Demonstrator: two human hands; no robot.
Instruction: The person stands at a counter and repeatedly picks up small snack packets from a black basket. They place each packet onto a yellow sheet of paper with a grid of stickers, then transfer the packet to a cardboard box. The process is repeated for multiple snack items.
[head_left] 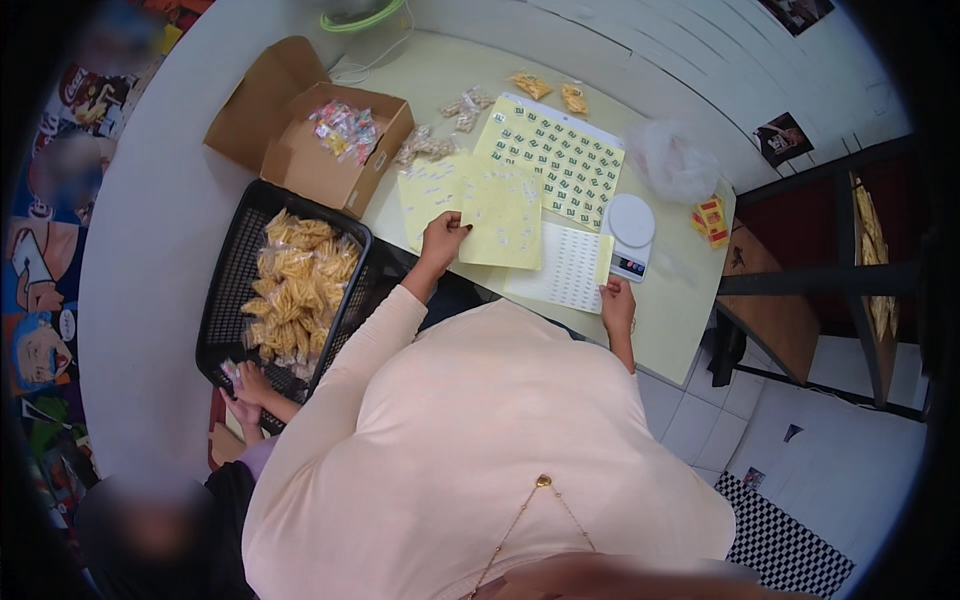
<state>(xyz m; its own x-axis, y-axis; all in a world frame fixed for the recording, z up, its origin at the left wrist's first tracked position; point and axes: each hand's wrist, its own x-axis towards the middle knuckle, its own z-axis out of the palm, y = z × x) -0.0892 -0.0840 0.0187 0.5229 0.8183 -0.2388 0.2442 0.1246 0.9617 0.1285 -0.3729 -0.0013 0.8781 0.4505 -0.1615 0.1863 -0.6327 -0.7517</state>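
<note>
Pinching a paper sheet in each hand, right at the near edge of the surface point(665, 335)!

Gripping the yellow sticker sheet point(500, 235) by its left edge in the left hand point(443, 243), with thumb and fingers closed on the paper; and over on the right, clasping the white label sheet point(560, 272) at its right edge in the right hand point(617, 300), with fingers curled in tight. Lapping, yellow over white, near the middle of the surface, just beside a digital scale point(630, 220) and in front of a sheet of green stickers point(555, 150). Off to the left, near an open cardboard box point(300, 190), reaching into a black plastic crate point(366, 245) of snack packets point(300, 270): a co-worker's hands point(256, 383), with a small colourful packet point(232, 373) there.
</note>
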